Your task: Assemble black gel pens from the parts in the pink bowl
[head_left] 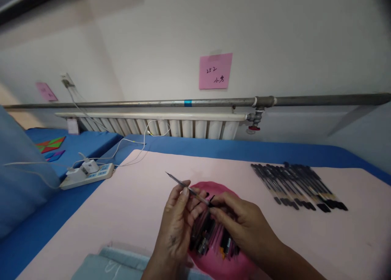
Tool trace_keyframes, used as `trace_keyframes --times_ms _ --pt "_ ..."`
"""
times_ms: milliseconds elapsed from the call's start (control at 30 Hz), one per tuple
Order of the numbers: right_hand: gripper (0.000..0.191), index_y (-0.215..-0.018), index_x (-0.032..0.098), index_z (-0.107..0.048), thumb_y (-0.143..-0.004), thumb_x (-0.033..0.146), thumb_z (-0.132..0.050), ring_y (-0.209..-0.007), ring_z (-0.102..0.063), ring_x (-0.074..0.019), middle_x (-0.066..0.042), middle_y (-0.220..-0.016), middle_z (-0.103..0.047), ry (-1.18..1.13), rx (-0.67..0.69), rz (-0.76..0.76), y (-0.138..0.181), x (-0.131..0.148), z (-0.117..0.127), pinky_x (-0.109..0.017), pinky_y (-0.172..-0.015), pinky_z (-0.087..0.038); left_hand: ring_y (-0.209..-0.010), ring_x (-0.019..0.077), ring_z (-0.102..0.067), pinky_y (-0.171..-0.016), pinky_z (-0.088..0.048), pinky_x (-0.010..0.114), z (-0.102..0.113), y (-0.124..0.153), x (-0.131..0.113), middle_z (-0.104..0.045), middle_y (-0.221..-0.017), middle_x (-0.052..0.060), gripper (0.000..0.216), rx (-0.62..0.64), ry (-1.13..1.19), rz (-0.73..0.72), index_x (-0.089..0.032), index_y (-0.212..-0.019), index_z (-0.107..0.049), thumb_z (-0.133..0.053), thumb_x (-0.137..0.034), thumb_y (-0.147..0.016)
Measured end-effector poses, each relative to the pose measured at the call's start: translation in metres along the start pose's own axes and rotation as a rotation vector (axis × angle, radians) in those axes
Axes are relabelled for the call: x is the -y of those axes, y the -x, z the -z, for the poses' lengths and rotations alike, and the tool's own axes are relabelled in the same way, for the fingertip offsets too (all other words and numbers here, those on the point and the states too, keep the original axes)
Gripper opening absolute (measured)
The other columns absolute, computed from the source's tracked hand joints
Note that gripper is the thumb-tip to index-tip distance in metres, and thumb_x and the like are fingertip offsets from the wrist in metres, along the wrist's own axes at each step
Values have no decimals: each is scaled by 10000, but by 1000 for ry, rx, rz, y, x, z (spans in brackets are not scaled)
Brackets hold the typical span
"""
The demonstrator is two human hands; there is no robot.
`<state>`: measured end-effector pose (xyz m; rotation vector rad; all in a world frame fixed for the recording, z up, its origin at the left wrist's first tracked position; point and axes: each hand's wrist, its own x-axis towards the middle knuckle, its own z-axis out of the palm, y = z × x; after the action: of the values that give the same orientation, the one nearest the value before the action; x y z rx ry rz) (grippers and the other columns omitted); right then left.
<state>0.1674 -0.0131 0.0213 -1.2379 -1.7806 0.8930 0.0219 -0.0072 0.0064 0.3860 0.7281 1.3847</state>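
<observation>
A slim, clear-barrelled pen (198,195) slants over the pink bowl (241,267), its thin point toward the upper left. My left hand (177,223) pinches the barrel between thumb and fingers, with the other fingers curled loosely below. At the lower end, my right hand (244,221) has thumb and forefinger closed around the pen's dark end. Under both hands, the bowl holds a heap of pen parts (210,235), black, clear and pink, with a bit of orange. My hands cover part of this heap.
Pens with black ends (293,186) lie in a slanted row at right on the pale pink sheet (122,202). Folded light-blue cloth (100,267) is at the front. A power strip (104,173) with white chargers and cables sits at left. Behind the table runs a radiator (183,128).
</observation>
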Motion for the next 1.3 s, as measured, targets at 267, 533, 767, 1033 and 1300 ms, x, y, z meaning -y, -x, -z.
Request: trace_keyframes --times_ms 267,533,767,1033,1300 --pt "115 -856 220 -600 -851 195 -488 -681 -630 -140 1 -770 -674 149 -47 175 2 -7 0 -260 -633 -498 -802 175 -675 -710 -539 273 -1 -1 4 -686 -808 40 223 -19 -27 -27 -170 -893 -567 -708 -205 -724" --pt "159 -844 225 -563 -886 186 -414 -672 -604 -148 -7 -753 -634 259 55 260 2 -14 2 -272 -622 -478 -763 163 -658 -736 -515 286 5 -5 7 -679 -786 38 219 30 -79 -31 -162 -798 -577 -737 -262 -686" --pt "75 -788 221 -530 -825 213 -465 -586 -560 -134 25 -662 -596 20 54 6 1 -5 -1 -257 -554 -454 -753 148 -650 -722 -506 272 5 -3 9 -666 -790 19 190 32 -94 -63 -172 -820 -579 -711 -263 -717" --pt "70 -741 229 -447 -740 248 -514 -458 -452 -93 72 -588 -471 -331 95 -220 -1 -2 -3 -210 -432 -383 -735 149 -657 -674 -504 240 4 0 4 -666 -773 16 175 90 -144 -55 -174 -833 -591 -703 -248 -721" --pt "76 -763 225 -498 -824 209 -455 -570 -546 -131 26 -661 -588 30 73 -13 2 -7 -4 -248 -537 -437 -735 140 -649 -698 -504 250 4 -1 7 -670 -782 21 151 77 -106 -51 -168 -831 -596 -686 -247 -738"
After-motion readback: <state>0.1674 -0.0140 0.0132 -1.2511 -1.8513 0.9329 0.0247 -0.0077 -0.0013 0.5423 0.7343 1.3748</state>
